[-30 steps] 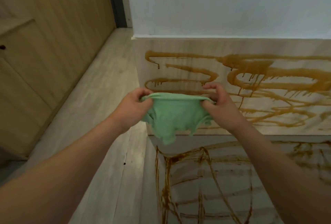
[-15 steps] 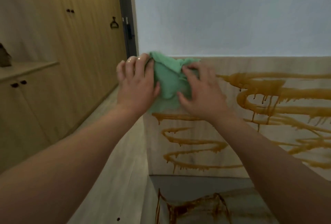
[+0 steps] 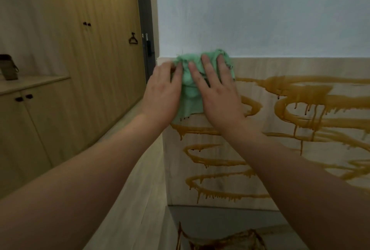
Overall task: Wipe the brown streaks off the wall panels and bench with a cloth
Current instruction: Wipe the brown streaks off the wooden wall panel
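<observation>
We are only at the start: our left hand (image 3: 162, 93) and right hand (image 3: 218, 99) press flat on the green cloth (image 3: 189, 89) at the wall panel's (image 3: 280, 65) top corner, with nearly all the brown streaks (image 3: 308, 91) there and on the counter (image 3: 220, 219) left to wipe.

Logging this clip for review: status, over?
Left hand, right hand press green cloth on wall panel, top-left corner. Brown streaks uncleaned right and below. Nothing blocking.

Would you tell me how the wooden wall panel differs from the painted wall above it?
The wall panel is light wood; the painted wall is pale and plain. Brown streaks run across the wall panel, none across the painted wall. Both end at the same left corner.
</observation>
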{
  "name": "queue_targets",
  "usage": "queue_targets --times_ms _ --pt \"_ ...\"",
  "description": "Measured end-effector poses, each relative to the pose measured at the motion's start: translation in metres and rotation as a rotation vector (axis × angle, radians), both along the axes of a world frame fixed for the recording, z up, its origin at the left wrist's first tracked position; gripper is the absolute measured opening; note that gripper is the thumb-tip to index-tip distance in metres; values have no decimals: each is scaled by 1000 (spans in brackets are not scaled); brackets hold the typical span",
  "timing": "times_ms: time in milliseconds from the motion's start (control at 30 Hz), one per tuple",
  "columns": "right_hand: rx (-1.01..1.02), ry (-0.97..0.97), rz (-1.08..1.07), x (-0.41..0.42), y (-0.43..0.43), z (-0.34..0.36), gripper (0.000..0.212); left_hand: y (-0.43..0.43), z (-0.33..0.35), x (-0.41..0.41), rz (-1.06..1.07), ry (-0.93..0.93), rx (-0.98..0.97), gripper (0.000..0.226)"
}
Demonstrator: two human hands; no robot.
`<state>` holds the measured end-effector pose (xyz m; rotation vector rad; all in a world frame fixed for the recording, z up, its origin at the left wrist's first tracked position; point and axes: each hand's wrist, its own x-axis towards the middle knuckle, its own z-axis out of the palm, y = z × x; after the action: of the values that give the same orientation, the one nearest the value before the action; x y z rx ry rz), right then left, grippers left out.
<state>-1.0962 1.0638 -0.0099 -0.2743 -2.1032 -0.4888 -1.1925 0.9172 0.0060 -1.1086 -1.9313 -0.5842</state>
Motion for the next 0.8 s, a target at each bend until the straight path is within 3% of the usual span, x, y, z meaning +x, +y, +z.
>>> queue_targets --times_ms 100,400,600,800 --pt "18 31 14 -5 6 -8 63 11 -28 -8 -1 108 -61 66" --pt "48 159 5 -21 18 -31 58 33 -46 -45 18 313 50 62" --pt "124 9 28 0 23 -100 57 17 -110 -42 25 353 -121 63" --pt "-8 164 44 -6 21 -30 61 26 -30 -37 -46 350 -35 66"
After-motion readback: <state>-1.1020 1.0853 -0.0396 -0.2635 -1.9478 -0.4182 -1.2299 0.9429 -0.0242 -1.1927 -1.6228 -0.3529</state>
